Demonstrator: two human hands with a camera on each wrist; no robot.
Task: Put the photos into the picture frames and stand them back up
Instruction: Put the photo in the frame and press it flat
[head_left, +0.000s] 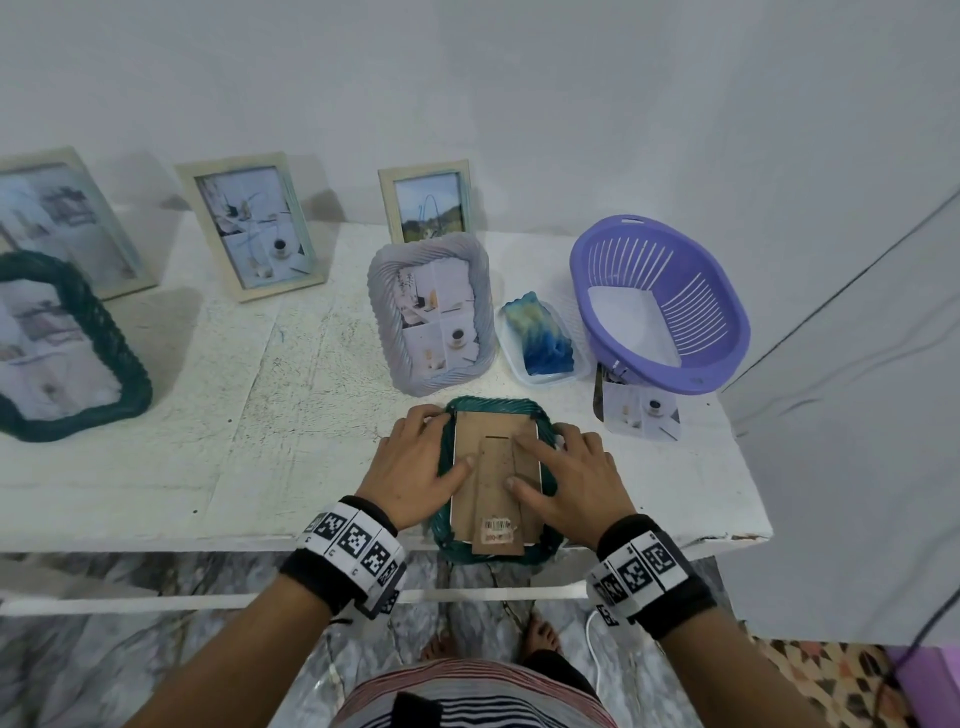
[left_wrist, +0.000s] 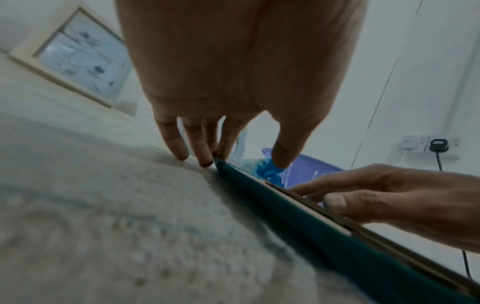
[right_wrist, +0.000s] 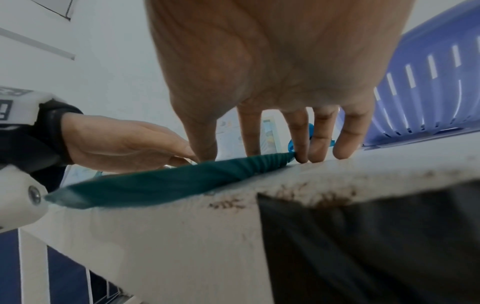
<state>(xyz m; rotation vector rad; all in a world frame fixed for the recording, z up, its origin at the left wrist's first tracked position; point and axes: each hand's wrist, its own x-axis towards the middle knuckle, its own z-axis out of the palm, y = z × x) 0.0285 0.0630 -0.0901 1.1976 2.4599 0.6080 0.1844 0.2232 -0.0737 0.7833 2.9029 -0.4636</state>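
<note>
1. The left hand (head_left: 415, 467) lay flat on the left side of a teal frame (head_left: 447, 540), fingers straight. Its thumb pressed the brown backing board (head_left: 470, 436); the other fingertips (left_wrist: 180, 154) touched the table (head_left: 260, 415) at the frame's far left corner. It gripped nothing.
2. The right hand (head_left: 576, 478) lay likewise on the right side, fingers spread and straight. Thumb and forefinger pressed the backing board, and the remaining fingertips (right_wrist: 342, 152) rested at the frame's right rim. It too gripped nothing.
3. The teal frame lay face down at the near edge of the table, its near end overhanging slightly. The cardboard stand (head_left: 496, 499) lay flat against the backing, with a barcode label (head_left: 497, 525) near its near end.
4. A grey braided frame (head_left: 379, 291) stood just beyond the teal frame, holding a photo.
5. To its right sat a clear tray (head_left: 511, 358) holding a blue and yellow sponge (head_left: 540, 332). Further right stood a purple basket (head_left: 727, 322) with a white sheet inside.
6. A loose photo (head_left: 641, 413) lay near the basket's near side.
7. Along the far wall stood three pale wooden frames (head_left: 249, 228), each filled. A larger dark green frame (head_left: 104, 332) stood at the far left.
</note>
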